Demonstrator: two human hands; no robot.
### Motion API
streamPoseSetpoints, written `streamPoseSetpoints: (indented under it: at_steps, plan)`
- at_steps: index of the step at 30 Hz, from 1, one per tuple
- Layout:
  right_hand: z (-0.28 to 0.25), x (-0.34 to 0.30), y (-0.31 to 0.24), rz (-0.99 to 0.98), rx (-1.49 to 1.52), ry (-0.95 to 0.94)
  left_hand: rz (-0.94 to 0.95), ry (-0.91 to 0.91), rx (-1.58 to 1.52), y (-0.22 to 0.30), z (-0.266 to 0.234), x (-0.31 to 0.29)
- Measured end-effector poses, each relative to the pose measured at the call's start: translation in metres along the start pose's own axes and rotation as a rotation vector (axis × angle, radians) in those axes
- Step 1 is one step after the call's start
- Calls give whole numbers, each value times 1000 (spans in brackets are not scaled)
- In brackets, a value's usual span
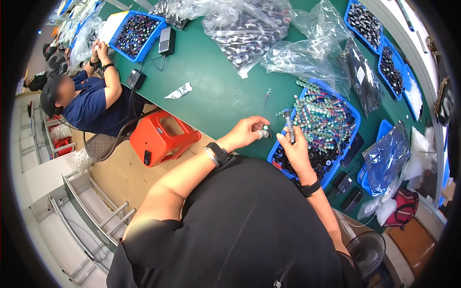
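Your left hand (245,133) has a small round part (264,128) pinched between thumb and fingertips, just above the near edge of the table (216,89). Your right hand (298,150) is closed around a slim dark tool (289,126), upper end away from you, over the left side of the tray (355,127). Which face of the part you have up is too small to tell.

The likeliest trouble is a dropped part: your pinch is narrow and the piece is small and round, so a slip could send it rolling off the edge toward you. Thin dark strands seem to hang by your fingertips; if they are its wires, a careless tug could strain them.

The tool and the part are near each other but apart. If you brought them together off-line, the tool could skid and scratch the piece or jab your left fingers.

Watch the tray too. Its wired parts (326,113) lie heaped up to the far rim, so a knock from your right wrist could spill some, and pulling one out could drag tangled neighbours along. The black parts (321,165) sit at the near end, under your forearm, where the two kinds could get mixed. A loose piece (268,93) lies beyond your left hand, easily swept aside.
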State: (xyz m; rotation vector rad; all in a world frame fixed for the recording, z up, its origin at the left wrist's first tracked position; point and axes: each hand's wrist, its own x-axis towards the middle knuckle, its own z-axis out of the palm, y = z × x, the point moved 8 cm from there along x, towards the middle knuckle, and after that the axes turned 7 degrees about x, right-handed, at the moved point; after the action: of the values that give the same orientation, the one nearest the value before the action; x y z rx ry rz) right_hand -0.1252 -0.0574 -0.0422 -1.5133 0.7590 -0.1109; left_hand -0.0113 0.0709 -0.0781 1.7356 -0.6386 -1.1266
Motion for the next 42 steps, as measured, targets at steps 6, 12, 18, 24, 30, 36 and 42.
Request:
streamPoseSetpoints:
  at_steps: [6,12,18,24,30,36,42]
  plan:
    - [5,-4,-11,335,413,-166,23,-78,-12,45,10,-17]
    - [16,-8,-3,359,404,-274,174,-24,135,54,12,-21]
    - [25,-11,13,401,503,-372,250,-38,223,61,20,-22]
    - [20,-14,13,382,510,-336,315,-51,303,73,24,-24]
    - [21,-16,11,313,568,-234,387,-50,324,84,28,-29]
    - [16,-17,20,318,562,-212,389,-72,371,86,32,-25]
    - [9,-20,13,303,537,-234,366,-41,392,85,33,-20]
